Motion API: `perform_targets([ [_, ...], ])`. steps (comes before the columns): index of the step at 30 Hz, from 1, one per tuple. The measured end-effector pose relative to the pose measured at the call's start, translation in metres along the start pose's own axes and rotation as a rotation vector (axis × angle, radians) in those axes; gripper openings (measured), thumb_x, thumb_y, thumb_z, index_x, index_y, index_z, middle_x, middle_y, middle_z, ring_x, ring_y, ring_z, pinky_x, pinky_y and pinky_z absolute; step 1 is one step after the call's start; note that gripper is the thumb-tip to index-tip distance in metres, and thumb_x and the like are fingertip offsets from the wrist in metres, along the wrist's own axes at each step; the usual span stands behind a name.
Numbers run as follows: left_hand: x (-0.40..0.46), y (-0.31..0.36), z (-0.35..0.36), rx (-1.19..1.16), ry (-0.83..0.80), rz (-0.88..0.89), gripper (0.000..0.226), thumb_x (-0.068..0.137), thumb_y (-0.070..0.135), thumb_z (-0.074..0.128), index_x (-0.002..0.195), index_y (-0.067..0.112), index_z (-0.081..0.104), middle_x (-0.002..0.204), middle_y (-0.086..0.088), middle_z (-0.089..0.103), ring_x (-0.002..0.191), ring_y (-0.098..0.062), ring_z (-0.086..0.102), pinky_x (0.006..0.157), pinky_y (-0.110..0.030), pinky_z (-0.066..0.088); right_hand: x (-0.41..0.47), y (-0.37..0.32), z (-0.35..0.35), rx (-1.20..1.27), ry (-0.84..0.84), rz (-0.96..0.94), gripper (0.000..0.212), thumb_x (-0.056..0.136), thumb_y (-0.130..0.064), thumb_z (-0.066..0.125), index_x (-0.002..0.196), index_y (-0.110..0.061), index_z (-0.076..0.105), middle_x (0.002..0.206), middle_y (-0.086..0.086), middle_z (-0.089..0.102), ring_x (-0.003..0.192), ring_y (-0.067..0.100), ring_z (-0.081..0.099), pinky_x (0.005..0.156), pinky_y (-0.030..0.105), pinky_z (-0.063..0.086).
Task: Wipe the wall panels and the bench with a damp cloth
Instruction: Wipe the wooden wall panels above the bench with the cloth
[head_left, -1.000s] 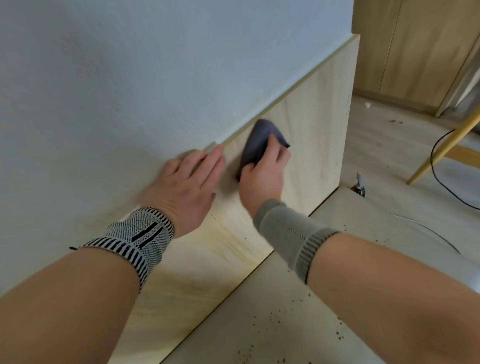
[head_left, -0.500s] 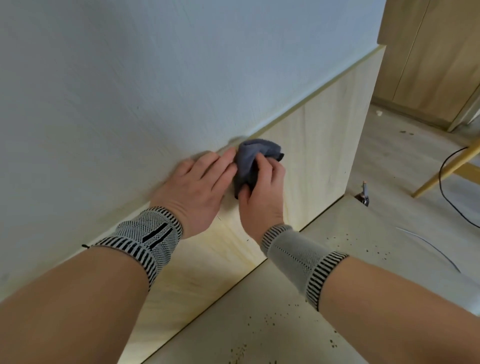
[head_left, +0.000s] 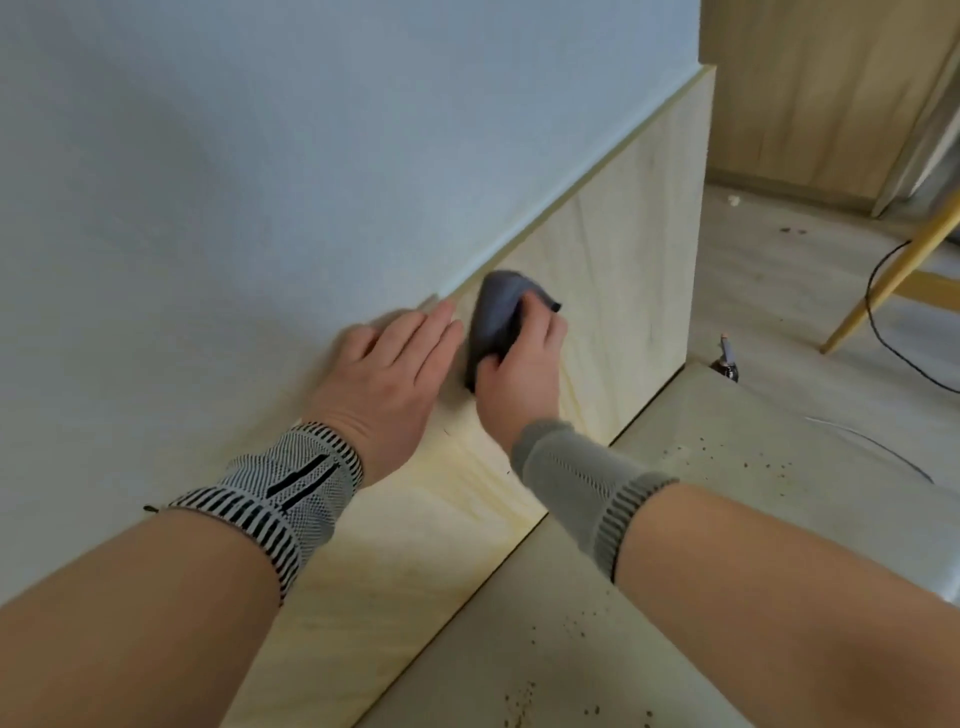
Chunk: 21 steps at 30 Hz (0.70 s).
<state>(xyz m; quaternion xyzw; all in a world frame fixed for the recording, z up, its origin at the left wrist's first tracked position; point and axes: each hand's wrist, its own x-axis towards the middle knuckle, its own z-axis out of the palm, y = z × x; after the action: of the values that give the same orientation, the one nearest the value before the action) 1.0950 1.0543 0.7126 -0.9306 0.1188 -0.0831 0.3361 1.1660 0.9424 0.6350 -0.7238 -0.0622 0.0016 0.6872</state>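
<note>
Both hands are working at the wall panel (head_left: 618, 291); the right hand (head_left: 519, 374) is gripping the bunched cloth (head_left: 496, 312), fingers curled over it; the left hand (head_left: 384, 374) is lying flat, holding nothing. Being soft and limp, the cloth is probably handling best wadded in the palm.

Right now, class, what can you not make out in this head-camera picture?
- Panel patch under the cloth: hidden by the cloth and right hand.
- Left hand palm: faces the wall.
- Small object past the bench: too small.
- Chair leg: cut off at the right edge.
</note>
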Motion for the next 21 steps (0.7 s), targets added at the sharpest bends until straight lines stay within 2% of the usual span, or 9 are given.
perform_targets([
  [2,-0.017,-0.003,0.0,0.013,0.004,0.007,0.061,0.086,0.015,0.034,0.144,0.001,0.044,0.154,-0.015,0.04,0.131,-0.03,0.042,0.089,-0.043,0.034,0.023,-0.004,-0.003,0.032,0.129,0.208,0.07,0.081,0.006,0.048,0.147,-0.012,0.03,0.144,0.009,0.029,0.129,0.03,0.042,0.111,0.037,0.034],
  [4,-0.029,-0.005,0.003,0.015,-0.001,0.029,0.06,0.085,0.014,0.033,0.143,0.0,0.046,0.153,-0.016,0.04,0.133,-0.031,0.042,0.092,-0.043,0.033,0.02,-0.008,0.002,0.009,0.171,0.24,0.073,0.083,0.005,0.048,0.15,-0.013,0.026,0.147,0.008,0.027,0.132,0.027,0.039,0.112,0.033,0.031],
  [8,-0.03,-0.006,0.007,0.007,-0.014,0.02,0.061,0.085,0.015,0.031,0.142,-0.001,0.046,0.154,-0.017,0.038,0.135,-0.03,0.043,0.096,-0.043,0.031,-0.05,-0.003,0.028,-0.013,0.029,-0.065,0.074,0.082,0.009,0.048,0.151,-0.008,0.027,0.141,0.015,0.033,0.127,0.029,0.04,0.11,0.037,0.035],
  [10,-0.028,-0.005,0.006,0.01,-0.03,0.014,0.061,0.085,0.015,0.032,0.143,0.0,0.045,0.154,-0.016,0.038,0.136,-0.03,0.039,0.098,-0.043,0.03,-0.045,0.006,0.03,-0.013,0.035,-0.101,0.074,0.081,0.008,0.048,0.151,-0.009,0.029,0.137,0.015,0.034,0.124,0.029,0.041,0.108,0.031,0.033],
  [12,-0.028,-0.006,0.006,-0.002,-0.03,0.014,0.06,0.087,0.016,0.03,0.142,0.001,0.046,0.154,-0.016,0.038,0.135,-0.03,0.041,0.098,-0.042,0.029,-0.022,0.008,0.026,0.009,0.097,0.102,0.073,0.084,0.004,0.046,0.152,-0.015,0.027,0.141,0.01,0.03,0.125,0.028,0.041,0.105,0.025,0.031],
  [14,-0.027,-0.005,0.007,-0.016,-0.039,0.007,0.061,0.087,0.016,0.024,0.141,0.001,0.047,0.154,-0.016,0.039,0.134,-0.03,0.043,0.098,-0.042,0.028,-0.001,0.01,0.016,0.024,0.147,0.342,0.073,0.086,-0.001,0.045,0.153,-0.021,0.024,0.142,0.005,0.027,0.125,0.027,0.044,0.104,0.026,0.034],
  [15,-0.027,-0.004,0.007,-0.021,-0.033,0.005,0.062,0.086,0.016,0.023,0.141,0.001,0.048,0.153,-0.016,0.04,0.134,-0.03,0.042,0.098,-0.042,0.028,0.002,0.009,0.014,0.019,0.152,0.383,0.072,0.087,-0.002,0.045,0.153,-0.022,0.024,0.142,0.004,0.026,0.125,0.027,0.045,0.103,0.025,0.035],
  [19,-0.025,-0.004,0.01,-0.025,0.016,0.012,0.06,0.086,0.013,0.027,0.139,0.0,0.05,0.151,-0.017,0.042,0.133,-0.029,0.036,0.096,-0.043,0.027,-0.006,-0.007,0.02,0.0,0.184,0.102,0.071,0.084,0.002,0.046,0.151,-0.018,0.031,0.143,0.005,0.031,0.125,0.017,0.042,0.097,0.015,0.029],
  [21,-0.025,-0.005,0.008,-0.019,0.019,0.021,0.058,0.086,0.014,0.029,0.139,0.0,0.05,0.152,-0.016,0.042,0.133,-0.029,0.037,0.096,-0.042,0.028,-0.007,0.001,0.023,0.008,0.205,0.064,0.072,0.083,0.004,0.046,0.151,-0.015,0.031,0.143,0.007,0.032,0.127,0.017,0.04,0.098,0.013,0.026],
])
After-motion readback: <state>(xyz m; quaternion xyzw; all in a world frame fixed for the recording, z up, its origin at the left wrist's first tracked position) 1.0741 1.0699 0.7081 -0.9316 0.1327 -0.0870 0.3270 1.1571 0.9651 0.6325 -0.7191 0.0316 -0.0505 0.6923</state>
